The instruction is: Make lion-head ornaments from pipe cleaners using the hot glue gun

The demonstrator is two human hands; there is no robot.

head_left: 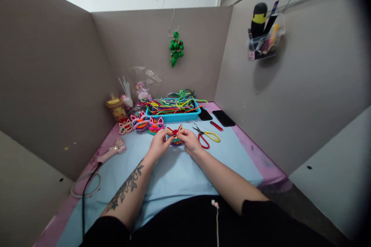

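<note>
My left hand and my right hand meet over the light blue mat and both pinch a small colourful pipe-cleaner figure with red and yellow ears. The fingers of both hands are closed on its edges. Three similar finished figures lie in a row just beyond my left hand. A blue tray piled with coloured pipe cleaners stands behind them. Scissors with one red and one yellow handle lie just right of my right hand.
A pink glue gun with its cable lies at the left. Two dark phones and a red stick lie at the right. A yellow-lidded cup stands at the back left. Grey partition walls surround the desk; a green ornament and a pen holder hang on them.
</note>
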